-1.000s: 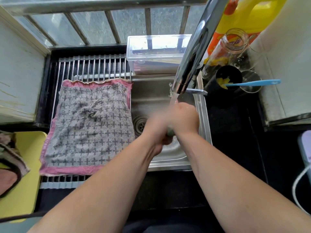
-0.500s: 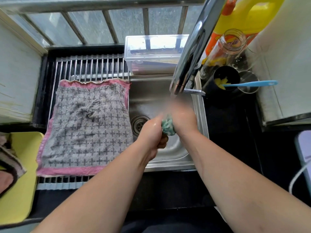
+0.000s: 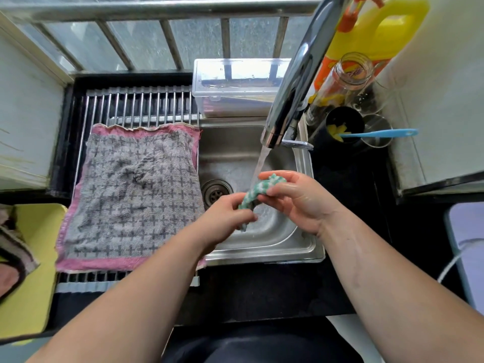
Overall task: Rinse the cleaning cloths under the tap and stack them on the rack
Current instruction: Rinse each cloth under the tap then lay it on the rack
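A small green-and-white cloth [image 3: 258,191], twisted into a roll, is stretched between my two hands over the steel sink [image 3: 282,247]. My left hand [image 3: 225,218] grips its lower end and my right hand [image 3: 296,197] pinches its upper end. Water runs from the chrome tap [image 3: 293,95] onto the cloth. To the left, a grey cross-patterned cloth with a pink border [image 3: 133,195] lies flat on the metal rack [image 3: 141,106].
Behind the sink stands a clear plastic box [image 3: 235,85]. A yellow detergent jug [image 3: 377,30], a glass jar [image 3: 340,82] and a dark cup with a blue-handled tool [image 3: 377,133] crowd the right rear counter. A yellow board [image 3: 28,271] with more cloths lies at far left.
My hands were pressed together around the bunched cloth; they have drawn apart, pulling it out into a twisted roll. Water flows from the tap again after a pause.
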